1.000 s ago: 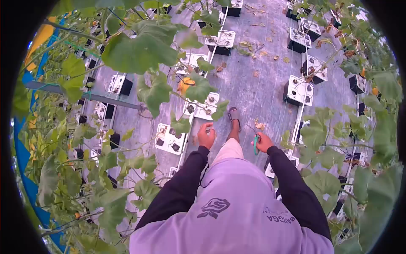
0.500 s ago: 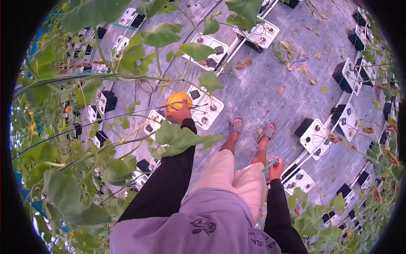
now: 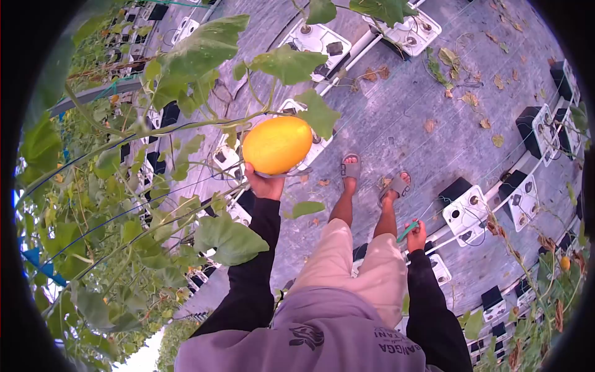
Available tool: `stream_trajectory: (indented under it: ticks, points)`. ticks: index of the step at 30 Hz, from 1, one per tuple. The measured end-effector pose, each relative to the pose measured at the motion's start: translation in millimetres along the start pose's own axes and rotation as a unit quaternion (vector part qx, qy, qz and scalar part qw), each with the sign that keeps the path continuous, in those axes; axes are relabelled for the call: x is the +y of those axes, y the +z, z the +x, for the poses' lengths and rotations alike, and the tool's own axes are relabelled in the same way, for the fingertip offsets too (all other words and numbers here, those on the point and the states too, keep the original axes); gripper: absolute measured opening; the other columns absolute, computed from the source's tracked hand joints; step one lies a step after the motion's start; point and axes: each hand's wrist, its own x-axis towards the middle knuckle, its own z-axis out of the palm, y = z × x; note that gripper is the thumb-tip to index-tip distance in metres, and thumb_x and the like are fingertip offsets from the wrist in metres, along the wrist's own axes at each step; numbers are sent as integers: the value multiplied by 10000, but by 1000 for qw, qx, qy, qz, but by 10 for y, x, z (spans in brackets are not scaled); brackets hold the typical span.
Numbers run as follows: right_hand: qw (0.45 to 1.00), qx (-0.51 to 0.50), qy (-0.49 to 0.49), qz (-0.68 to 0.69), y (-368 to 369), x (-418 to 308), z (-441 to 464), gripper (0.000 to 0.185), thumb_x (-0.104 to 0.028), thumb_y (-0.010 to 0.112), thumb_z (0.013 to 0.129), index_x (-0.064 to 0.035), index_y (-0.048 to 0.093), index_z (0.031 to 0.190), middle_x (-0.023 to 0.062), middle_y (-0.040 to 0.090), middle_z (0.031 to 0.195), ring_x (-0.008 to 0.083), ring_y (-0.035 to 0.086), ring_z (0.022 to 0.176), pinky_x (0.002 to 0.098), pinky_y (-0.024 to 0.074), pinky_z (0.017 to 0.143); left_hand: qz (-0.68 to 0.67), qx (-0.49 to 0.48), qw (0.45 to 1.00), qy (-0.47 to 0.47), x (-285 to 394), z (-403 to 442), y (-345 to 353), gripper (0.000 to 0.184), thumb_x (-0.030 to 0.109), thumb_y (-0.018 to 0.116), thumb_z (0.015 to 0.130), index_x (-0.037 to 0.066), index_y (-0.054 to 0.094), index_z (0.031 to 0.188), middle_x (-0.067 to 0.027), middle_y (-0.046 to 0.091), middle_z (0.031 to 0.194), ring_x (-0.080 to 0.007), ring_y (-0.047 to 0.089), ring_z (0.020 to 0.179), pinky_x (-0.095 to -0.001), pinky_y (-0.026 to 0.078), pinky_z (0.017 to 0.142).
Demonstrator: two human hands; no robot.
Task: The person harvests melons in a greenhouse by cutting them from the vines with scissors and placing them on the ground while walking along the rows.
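A smooth, oval yellow melon [image 3: 277, 146] hangs or rests among the vines at the centre left. My left hand [image 3: 264, 182] cups its lower end, thumb against the near side and the other fingers hidden beneath. A green vine stem runs close above the melon; whether the two are joined I cannot tell. Lower right, beside my thigh, my right hand [image 3: 417, 236] is closed around a slim green-handled tool [image 3: 407, 232]. The tool's working end is not clear to me.
White-lidded black planter boxes [image 3: 465, 214] stand in rows, linked by white pipes [image 3: 362, 57]. Vines and broad leaves [image 3: 230, 239] crowd the left, crossing my left arm. Blue strings [image 3: 114, 214] stretch through them. Dry leaves [image 3: 470, 99] lie on the grey ground sheet.
The melon has come up closer to the camera, turned lengthwise, with my left hand now below it. My right hand still grips the green-handled tool, slightly shifted right. The view has shifted.
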Motion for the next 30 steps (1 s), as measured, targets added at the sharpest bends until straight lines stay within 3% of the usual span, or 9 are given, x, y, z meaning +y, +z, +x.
stream_trajectory:
  ticks: [5, 6, 10, 12, 16, 21, 23, 26, 30]
  points:
    - [999, 18, 27, -6, -132, -186, 53, 371, -72, 646, 797, -55, 446, 1108, -2, 543, 691, 51, 490, 627, 200, 392, 561, -296, -9, 954, -42, -120, -322, 343, 786, 640, 555, 707, 166, 367, 1306, -46, 394, 1331, -287, 408, 1187, -547, 335, 951]
    - [999, 24, 27, -12, -107, -211, 74, 369, -96, 654, 798, -55, 455, 1106, -22, 511, 645, 48, 458, 584, 204, 367, 522, -160, 62, 985, -3, -309, -303, -123, 797, 626, 556, 717, 144, 350, 1317, -90, 366, 1347, -326, 397, 1191, -566, 331, 944]
    - [999, 17, 26, 11, -26, -4, 266, 401, -57, 650, 788, -43, 449, 1135, -5, 540, 720, 44, 494, 653, 192, 413, 590, -331, -164, 891, -263, 122, -317, 607, 698, 552, 463, 811, 100, 321, 1324, -169, 349, 1336, -392, 391, 1177, -557, 434, 804]
    - [999, 22, 22, -18, 170, -124, 254, 397, -59, 649, 788, -46, 453, 1133, 3, 543, 732, 49, 510, 660, 195, 420, 579, -449, -287, 802, -270, -5, -270, 746, 637, 484, 418, 856, 80, 296, 1334, -162, 345, 1338, -376, 410, 1166, -512, 467, 707]
    - [995, -20, -69, -75, 477, -162, 289, 422, -42, 632, 769, -30, 461, 1155, 39, 555, 765, 76, 534, 678, 227, 441, 594, -489, -302, 776, -259, -52, -220, 748, 563, 374, 445, 872, 128, 276, 1349, -102, 371, 1320, -328, 435, 1146, -395, 505, 594]
    - [977, -51, -128, -166, 1050, -1007, 201, 503, -110, 670, 761, -26, 446, 1203, 99, 592, 896, 136, 561, 774, 274, 460, 696, -515, -249, 784, -240, 42, -271, 789, 597, 289, 555, 826, 126, 292, 1337, -91, 376, 1315, -286, 447, 1141, -402, 526, 639]
    - [957, -70, -255, -123, 1389, -1396, 289, 481, -50, 629, 771, -21, 450, 1216, 61, 588, 900, 103, 550, 758, 239, 458, 683, -494, -227, 809, -226, 125, -254, 738, 604, 293, 564, 821, 119, 298, 1334, -96, 370, 1320, -285, 444, 1145, -408, 525, 672]
    - [961, -219, -165, -30, 1836, -2341, 193, 479, -73, 650, 780, -37, 438, 1208, 78, 586, 1016, 125, 557, 889, 275, 458, 783, -467, -208, 835, -202, 167, -292, 704, 644, 322, 609, 793, 109, 316, 1325, -116, 342, 1341, -299, 429, 1163, -455, 501, 790]
    - [873, -416, -178, 182, 2296, -3361, 44, 582, -85, 711, 723, -72, 385, 1204, 109, 519, 1200, 185, 478, 1113, 328, 394, 938, -371, -103, 906, -177, 204, -372, 533, 714, 405, 652, 748, 137, 319, 1320, -128, 313, 1364, -336, 398, 1190, -532, 417, 911]
